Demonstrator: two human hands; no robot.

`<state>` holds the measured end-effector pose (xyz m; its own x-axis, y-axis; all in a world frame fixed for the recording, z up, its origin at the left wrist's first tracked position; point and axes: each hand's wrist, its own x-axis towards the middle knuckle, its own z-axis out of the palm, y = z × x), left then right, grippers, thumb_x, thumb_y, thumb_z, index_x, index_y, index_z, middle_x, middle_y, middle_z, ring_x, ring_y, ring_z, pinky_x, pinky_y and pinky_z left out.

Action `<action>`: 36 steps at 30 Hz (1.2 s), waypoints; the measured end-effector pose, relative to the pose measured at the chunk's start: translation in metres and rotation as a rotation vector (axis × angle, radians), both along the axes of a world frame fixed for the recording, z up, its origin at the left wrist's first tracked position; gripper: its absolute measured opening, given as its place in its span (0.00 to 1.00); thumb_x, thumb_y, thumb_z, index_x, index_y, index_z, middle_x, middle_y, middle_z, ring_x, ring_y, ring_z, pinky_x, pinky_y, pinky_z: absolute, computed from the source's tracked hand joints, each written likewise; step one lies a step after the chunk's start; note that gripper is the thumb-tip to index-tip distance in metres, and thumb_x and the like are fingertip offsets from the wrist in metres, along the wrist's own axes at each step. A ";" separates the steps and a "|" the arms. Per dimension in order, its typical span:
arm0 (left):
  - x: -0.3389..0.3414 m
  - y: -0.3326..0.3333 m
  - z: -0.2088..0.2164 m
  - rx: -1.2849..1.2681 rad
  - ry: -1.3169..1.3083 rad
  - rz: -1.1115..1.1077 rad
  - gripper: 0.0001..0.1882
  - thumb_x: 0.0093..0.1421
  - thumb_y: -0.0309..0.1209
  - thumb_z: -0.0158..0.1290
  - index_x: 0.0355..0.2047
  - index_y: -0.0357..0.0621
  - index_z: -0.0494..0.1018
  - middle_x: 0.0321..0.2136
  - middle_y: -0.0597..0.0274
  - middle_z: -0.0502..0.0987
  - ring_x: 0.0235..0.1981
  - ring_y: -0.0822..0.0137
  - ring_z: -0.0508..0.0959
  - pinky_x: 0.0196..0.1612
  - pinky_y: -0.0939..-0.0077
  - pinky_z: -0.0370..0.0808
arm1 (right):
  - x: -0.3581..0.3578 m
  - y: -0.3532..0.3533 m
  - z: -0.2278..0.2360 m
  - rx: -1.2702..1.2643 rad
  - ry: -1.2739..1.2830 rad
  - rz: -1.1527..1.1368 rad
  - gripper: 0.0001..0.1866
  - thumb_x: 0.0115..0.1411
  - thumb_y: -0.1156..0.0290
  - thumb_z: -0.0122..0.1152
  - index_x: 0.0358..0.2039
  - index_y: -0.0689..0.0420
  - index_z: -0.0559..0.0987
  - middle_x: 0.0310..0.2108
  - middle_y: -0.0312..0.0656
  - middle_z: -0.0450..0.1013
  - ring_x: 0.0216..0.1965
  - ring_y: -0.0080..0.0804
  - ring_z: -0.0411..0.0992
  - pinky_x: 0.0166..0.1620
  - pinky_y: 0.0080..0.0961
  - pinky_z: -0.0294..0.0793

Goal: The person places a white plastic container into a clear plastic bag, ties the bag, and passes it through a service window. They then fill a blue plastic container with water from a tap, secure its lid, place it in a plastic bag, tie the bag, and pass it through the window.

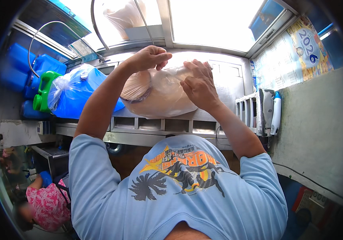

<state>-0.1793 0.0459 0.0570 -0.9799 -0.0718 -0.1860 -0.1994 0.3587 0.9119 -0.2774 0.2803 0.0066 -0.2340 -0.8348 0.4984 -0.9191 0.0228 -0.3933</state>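
Left hand: raised in front of the chest, fingers curled in, pinching the gathered top of the clear plastic bag of pale round flat pieces; the grip seems meant to keep the mouth bunched so nothing spills.

Right hand: fingers bent and pressed onto the right upper side of the same bag, clutching the film; it steadies the bulk while the other hand works at the neck.

Bag position: held up off the steel counter, between both hands, just above the counter's far edge, sagging under its load.

Bag contents: a stack of thin beige discs, one fanned edge showing on the left side (kind of food not clear through the film).

Blue bundle: a large blue container wrapped in clear plastic lies tilted on the counter, left of the bag, near the left forearm but apart from it.

Jugs: a green plastic jug with handle and several blue plastic jerrycans packed together at far left, caps on; contents hidden.

Right wall: white rack and a white bottle with blue cap upright beside it; a printed wall calendar above.

Overhead: another pale filled bag rests high near the window frame.

Lower left: another person in a pink flowered top, well apart.
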 end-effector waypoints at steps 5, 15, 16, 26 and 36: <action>-0.004 -0.003 -0.014 -0.046 -0.020 0.013 0.24 0.70 0.48 0.51 0.21 0.45 0.72 0.18 0.73 0.71 0.21 0.80 0.69 0.27 0.82 0.66 | -0.002 -0.004 0.009 -0.130 -0.028 0.175 0.13 0.61 0.62 0.62 0.24 0.56 0.81 0.57 0.42 0.70 0.60 0.46 0.66 0.63 0.46 0.60; 0.004 -0.009 -0.013 0.149 0.011 0.065 0.21 0.69 0.47 0.51 0.28 0.41 0.76 0.25 0.67 0.77 0.28 0.75 0.74 0.37 0.78 0.73 | 0.002 -0.040 0.023 0.236 -0.883 0.188 0.14 0.66 0.63 0.61 0.36 0.63 0.82 0.35 0.40 0.79 0.33 0.26 0.76 0.40 0.25 0.76; 0.012 -0.012 -0.013 0.279 0.054 0.094 0.19 0.70 0.45 0.51 0.32 0.41 0.77 0.28 0.66 0.78 0.30 0.75 0.76 0.40 0.77 0.75 | 0.005 -0.039 0.021 0.191 -0.896 0.184 0.13 0.66 0.64 0.60 0.38 0.63 0.82 0.35 0.40 0.79 0.33 0.23 0.76 0.40 0.24 0.76; 0.054 0.032 0.006 -0.294 0.371 0.197 0.30 0.55 0.21 0.64 0.59 0.47 0.71 0.51 0.54 0.78 0.38 0.68 0.82 0.42 0.73 0.81 | 0.020 -0.052 0.012 0.033 -0.698 -0.059 0.32 0.60 0.73 0.58 0.65 0.55 0.62 0.36 0.49 0.80 0.41 0.43 0.79 0.49 0.38 0.75; 0.037 0.038 0.022 -0.691 0.274 0.232 0.12 0.56 0.30 0.63 0.40 0.43 0.80 0.32 0.57 0.84 0.32 0.62 0.82 0.40 0.67 0.79 | 0.019 -0.041 0.025 0.044 -0.707 0.028 0.16 0.65 0.68 0.56 0.50 0.62 0.73 0.30 0.43 0.79 0.33 0.32 0.78 0.41 0.30 0.77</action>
<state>-0.1422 0.0835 0.0792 -0.9302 -0.2922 0.2220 -0.1386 0.8400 0.5246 -0.2588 0.2390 0.0321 -0.4671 -0.8612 0.2003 -0.4444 0.0328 -0.8952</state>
